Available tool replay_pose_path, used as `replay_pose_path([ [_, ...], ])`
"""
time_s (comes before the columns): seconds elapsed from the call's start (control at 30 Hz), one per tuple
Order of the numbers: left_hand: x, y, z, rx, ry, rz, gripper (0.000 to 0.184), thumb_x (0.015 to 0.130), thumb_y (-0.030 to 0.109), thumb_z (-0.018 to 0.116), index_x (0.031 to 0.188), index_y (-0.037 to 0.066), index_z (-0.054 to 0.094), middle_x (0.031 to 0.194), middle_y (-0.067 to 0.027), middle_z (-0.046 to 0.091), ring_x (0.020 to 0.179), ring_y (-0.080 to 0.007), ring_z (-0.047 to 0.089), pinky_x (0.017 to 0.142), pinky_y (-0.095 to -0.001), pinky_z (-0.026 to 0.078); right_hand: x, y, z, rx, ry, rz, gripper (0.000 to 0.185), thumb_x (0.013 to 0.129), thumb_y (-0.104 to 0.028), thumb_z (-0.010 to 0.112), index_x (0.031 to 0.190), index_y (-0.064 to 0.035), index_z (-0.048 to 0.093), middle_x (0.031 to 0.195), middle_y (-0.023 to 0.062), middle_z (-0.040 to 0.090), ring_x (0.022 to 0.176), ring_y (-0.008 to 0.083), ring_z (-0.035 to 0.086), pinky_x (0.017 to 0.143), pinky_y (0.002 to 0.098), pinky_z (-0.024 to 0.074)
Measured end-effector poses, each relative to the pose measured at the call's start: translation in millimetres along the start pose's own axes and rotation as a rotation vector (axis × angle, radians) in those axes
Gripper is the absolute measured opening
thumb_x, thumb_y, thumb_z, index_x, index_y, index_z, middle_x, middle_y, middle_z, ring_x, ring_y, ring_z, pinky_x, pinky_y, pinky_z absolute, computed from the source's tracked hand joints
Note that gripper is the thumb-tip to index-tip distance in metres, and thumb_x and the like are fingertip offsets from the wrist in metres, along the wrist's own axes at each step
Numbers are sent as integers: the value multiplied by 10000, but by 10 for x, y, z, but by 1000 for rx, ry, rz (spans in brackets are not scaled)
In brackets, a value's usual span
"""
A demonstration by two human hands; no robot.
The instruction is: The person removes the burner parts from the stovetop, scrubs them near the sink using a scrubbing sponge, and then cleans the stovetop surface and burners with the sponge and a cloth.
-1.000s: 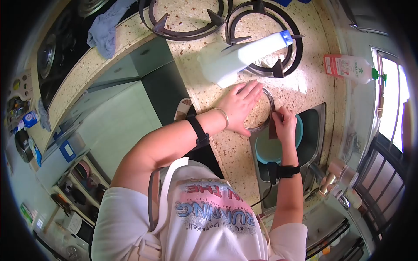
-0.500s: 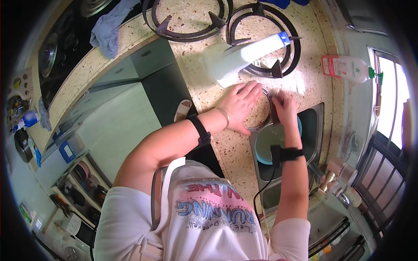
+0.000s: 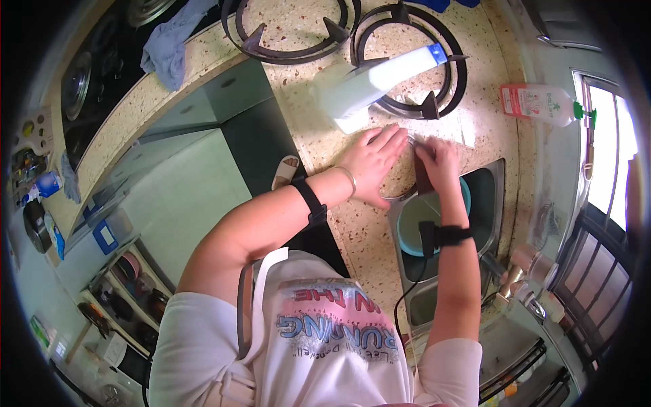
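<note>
My left hand (image 3: 371,165) lies flat on the speckled counter, thumb spread, over the left side of a thin metal ring (image 3: 407,197). Its fingers are stretched out and press the ring down. In my right hand (image 3: 439,161), fingers and thumb pinch a dark brown flat piece (image 3: 423,178), which rests against the ring's right side. Part of the ring is hidden under both hands. Just above my left hand, a whitish translucent bottle with a blue cap (image 3: 380,80) lies across a burner grate.
Two round black grates (image 3: 464,85) sit on the counter (image 3: 359,244). Right of my hands, a sink (image 3: 500,197) holds a light-blue basin (image 3: 407,239). A pump bottle (image 3: 542,104) is near the window. A blue-grey cloth (image 3: 167,51) hangs at upper left.
My right hand has moved up along the ring's right side with the brown piece, away from the basin, and a little left since the middle frame. My left hand has stayed in place.
</note>
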State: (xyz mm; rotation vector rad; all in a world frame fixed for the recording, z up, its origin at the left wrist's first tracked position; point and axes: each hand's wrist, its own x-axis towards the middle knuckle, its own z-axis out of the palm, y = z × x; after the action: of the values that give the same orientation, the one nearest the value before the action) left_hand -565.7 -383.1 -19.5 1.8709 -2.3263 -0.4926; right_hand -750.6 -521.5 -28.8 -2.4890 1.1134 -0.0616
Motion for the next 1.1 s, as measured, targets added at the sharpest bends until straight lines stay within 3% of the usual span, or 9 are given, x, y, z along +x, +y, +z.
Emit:
replay_pose_path([
  [0.17,-4,-6,21,9,4,12,1270,608,821,608,1480,-51,305,1583,-176,237,1477,-289,171,1162,-422,173,-331,159,-59,18,-85,77,198,799,-286,721,834,-105,650,804,45,648,833,294,574,763,418,422],
  [0.3,4,15,-68,40,-43,7,1259,617,819,605,1474,-56,313,1589,-176,223,1481,-289,160,1167,-421,164,210,-114,5,-31,29,-130,192,809,-292,710,851,-112,657,830,53,659,864,297,589,756,431,426],
  [0.5,-26,-114,-94,-21,-92,169,1339,543,784,694,1503,-35,246,1596,-183,187,1495,-321,114,1180,-522,105,-147,-46,13,73,-17,-23,206,783,-255,732,791,-72,639,777,108,646,815,330,584,747,442,441],
  [0.6,-207,112,-187,109,-127,-94,1381,509,742,756,1514,-26,201,1598,-217,134,1486,-401,82,1162,-599,62,-487,-109,12,44,11,46,219,774,-248,738,757,-60,626,749,121,643,773,342,583,711,435,454],
  [0.63,-276,206,-117,-91,-68,-182,1391,498,719,789,1510,-33,201,1590,-261,95,1467,-468,62,1148,-625,55,-555,-173,43,85,75,65,235,768,-248,743,743,-55,612,746,124,646,753,345,581,693,442,459],
  [0.77,-224,578,217,-246,192,-388,1425,463,763,774,1504,-33,215,1572,-291,118,1460,-472,81,1144,-620,62,-646,-365,96,107,107,-9,219,760,-205,756,785,-35,620,753,141,650,722,350,591,666,438,473],
  [0.93,-81,230,58,-48,-18,44,1400,488,795,725,1512,-13,219,1578,-262,157,1477,-412,102,1164,-579,72,-735,-74,76,551,90,208,230,773,-190,750,837,-8,626,766,185,638,719,361,609,649,420,482],
  [1.0,6,-4,-47,-1,-110,303,1400,481,798,723,1510,-13,231,1580,-256,160,1480,-405,101,1170,-571,69,-707,-12,44,352,63,142,229,774,-209,746,817,-20,624,764,165,628,757,352,598,682,428,475],
  [1.1,-8,98,-159,19,-94,77,1398,498,809,707,1500,-44,236,1581,-258,151,1480,-410,83,1163,-595,57,-665,-125,22,194,65,99,224,776,-218,740,780,-37,607,753,133,614,769,342,581,690,436,461],
])
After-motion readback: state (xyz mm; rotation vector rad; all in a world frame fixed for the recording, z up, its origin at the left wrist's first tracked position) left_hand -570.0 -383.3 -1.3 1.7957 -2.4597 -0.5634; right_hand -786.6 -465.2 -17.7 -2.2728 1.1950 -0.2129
